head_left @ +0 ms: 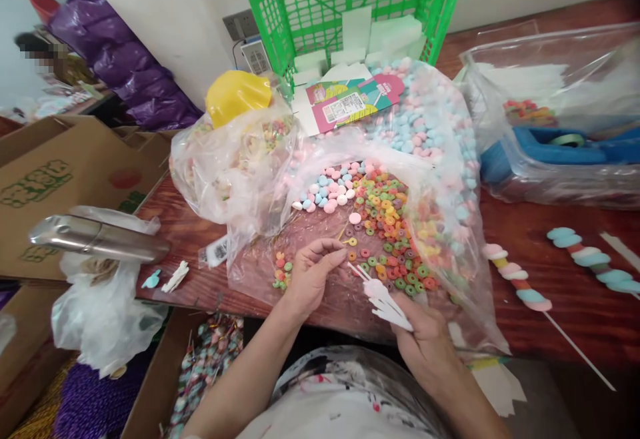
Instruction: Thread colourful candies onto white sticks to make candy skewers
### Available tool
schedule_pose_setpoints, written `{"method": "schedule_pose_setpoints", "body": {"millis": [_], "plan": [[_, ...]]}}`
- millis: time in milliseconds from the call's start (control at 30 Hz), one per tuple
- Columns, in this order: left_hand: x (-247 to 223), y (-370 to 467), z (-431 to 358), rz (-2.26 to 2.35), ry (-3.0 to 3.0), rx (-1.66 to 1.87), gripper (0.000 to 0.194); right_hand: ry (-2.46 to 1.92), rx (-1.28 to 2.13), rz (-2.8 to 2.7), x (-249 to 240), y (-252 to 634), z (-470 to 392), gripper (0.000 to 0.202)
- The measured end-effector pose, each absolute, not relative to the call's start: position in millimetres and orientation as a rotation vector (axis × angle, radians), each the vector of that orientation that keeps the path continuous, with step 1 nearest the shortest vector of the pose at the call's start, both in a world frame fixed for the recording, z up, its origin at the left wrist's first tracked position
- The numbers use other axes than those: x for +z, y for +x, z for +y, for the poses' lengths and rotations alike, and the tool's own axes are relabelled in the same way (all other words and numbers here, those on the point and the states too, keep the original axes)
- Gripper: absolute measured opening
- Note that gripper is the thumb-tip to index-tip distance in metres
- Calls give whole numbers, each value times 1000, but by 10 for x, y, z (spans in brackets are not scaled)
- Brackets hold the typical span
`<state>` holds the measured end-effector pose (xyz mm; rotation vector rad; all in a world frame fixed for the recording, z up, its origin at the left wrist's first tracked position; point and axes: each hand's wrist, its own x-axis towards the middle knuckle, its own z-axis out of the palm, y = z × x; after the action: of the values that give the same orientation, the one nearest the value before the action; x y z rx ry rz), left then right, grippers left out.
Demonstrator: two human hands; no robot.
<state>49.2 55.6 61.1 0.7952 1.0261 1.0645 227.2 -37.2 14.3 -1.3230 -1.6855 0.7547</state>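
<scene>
My left hand [314, 273] is closed in a pinch over the table, thumb against the fingers. A thin yellow strand [343, 233] shows just above its fingertips; whether the hand grips it I cannot tell. My right hand [423, 329] is closed on a white piece with several narrow prongs [384, 302], whose thin tips point toward my left thumb. Around and beyond both hands lie colourful candy rings [387, 209] on clear plastic sheeting [305, 225]. Pink, blue and white round candies [327, 189] are heaped just behind them.
A green basket [257, 9] stands behind clear bags of candy. At right are a clear bin [555, 175] and candy skewers [517, 277]. A steel flask [100, 237] lies at left, near a cardboard box [65, 185]. Another person is at far left.
</scene>
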Motion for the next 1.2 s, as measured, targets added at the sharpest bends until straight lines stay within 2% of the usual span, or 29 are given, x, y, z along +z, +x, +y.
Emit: {"method": "schedule_pose_setpoints", "body": {"millis": [333, 433, 600, 1000, 1200], "plan": [[599, 489, 427, 953, 775, 1233, 10, -1425, 617, -1812, 146, 2175, -349, 26], [559, 453, 401, 993, 1133, 1330, 8, -1440, 562, -1853, 137, 2150, -350, 29], [498, 373, 373, 971, 1843, 1414, 19, -1442, 584, -1734, 196, 2098, -345, 27], [529, 330, 386, 1024, 2016, 1522, 20, -1464, 760, -1620, 157, 2016, -341, 27], [604, 293, 349, 1084, 1831, 1480, 28, -1430, 873, -1464, 75, 1941, -322, 25]]}}
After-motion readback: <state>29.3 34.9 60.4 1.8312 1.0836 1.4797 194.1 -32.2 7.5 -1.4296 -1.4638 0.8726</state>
